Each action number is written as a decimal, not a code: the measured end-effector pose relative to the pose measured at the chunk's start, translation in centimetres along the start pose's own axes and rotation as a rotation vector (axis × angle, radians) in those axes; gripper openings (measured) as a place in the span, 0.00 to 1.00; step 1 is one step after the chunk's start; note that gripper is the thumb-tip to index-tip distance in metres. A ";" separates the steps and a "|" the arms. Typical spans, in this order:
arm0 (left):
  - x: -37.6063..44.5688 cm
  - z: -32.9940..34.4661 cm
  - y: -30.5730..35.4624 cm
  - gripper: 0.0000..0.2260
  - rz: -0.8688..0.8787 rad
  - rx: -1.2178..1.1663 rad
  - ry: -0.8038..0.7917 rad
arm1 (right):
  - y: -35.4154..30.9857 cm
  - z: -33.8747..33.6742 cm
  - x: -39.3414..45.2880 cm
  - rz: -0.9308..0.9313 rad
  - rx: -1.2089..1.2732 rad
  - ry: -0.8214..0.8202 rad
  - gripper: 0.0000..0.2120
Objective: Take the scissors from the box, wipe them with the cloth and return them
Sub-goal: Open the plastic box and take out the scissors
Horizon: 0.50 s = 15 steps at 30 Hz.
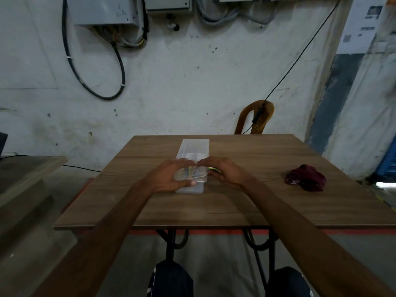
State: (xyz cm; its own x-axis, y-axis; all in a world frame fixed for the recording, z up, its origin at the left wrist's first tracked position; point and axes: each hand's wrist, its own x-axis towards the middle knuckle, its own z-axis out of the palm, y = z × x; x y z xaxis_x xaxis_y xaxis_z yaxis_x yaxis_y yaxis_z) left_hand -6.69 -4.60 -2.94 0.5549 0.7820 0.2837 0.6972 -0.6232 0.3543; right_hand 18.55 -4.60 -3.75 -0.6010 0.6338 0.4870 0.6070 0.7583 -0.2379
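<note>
- The clear plastic box (194,151) lies near the middle of the tabletop (246,202), its long axis running from the near edge toward the far edge.
- The left hand (169,176) curls round the near end of the box, thumb pressed on the near side and fingers arched over the top.
- The right hand (222,171) holds the box's right side, fingers curled over the top so that the fingertips of both hands nearly meet; a small green and yellow object under this hand is too blurred to identify.
- Yellowish shapes seen through the plastic between the hands are probably the scissors (190,174), judged to be inside the box.
- The dark red cloth (305,178) lies crumpled near the right edge of the tabletop, well apart from the box.
- Step in hand, as judged: opening the box. One hand should steady the base flat on the tabletop while the other lifts the lid evenly, since a sudden release could tip out the contents.
- The scissors are best withdrawn by the handles, blades shut.
</note>
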 end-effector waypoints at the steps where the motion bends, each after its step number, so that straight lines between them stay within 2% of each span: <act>1: 0.0 0.2 0.2 0.33 0.009 0.003 0.008 | 0.2 0.1 0.0 0.015 0.022 0.016 0.17; 4: 0.3 0.9 1.4 0.33 0.019 0.143 0.073 | 0.2 1.2 -0.2 0.100 0.184 0.111 0.17; 6: 0.9 1.7 2.0 0.35 0.050 0.313 0.124 | -0.6 2.1 -0.4 0.211 0.364 0.249 0.19; 8: 1.2 2.3 2.3 0.34 0.102 0.449 0.174 | -0.9 3.5 -0.3 0.425 0.516 0.389 0.26; 10: 1.5 2.8 2.1 0.32 0.129 0.506 0.220 | -1.1 4.6 0.5 0.694 0.726 0.408 0.30; 11: 1.7 2.9 2.0 0.30 0.116 0.534 0.218 | -1.1 5.0 1.0 0.772 0.859 0.397 0.27; 13: 2.3 3.0 2.4 0.25 0.045 0.578 0.195 | -1.5 5.5 1.7 0.796 1.048 0.409 0.18; 15: 2.9 3.5 3.0 0.23 -0.003 0.601 0.181 | -2.3 5.7 2.0 0.815 1.167 0.448 0.16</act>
State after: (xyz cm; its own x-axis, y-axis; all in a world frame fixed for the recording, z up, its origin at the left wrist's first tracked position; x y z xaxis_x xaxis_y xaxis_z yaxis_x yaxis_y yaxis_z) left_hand -1.42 -4.24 -4.17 0.5032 0.7385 0.4488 0.8615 -0.4698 -0.1927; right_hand 12.98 -4.16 -7.05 0.0268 0.9983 0.0525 -0.1887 0.0566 -0.9804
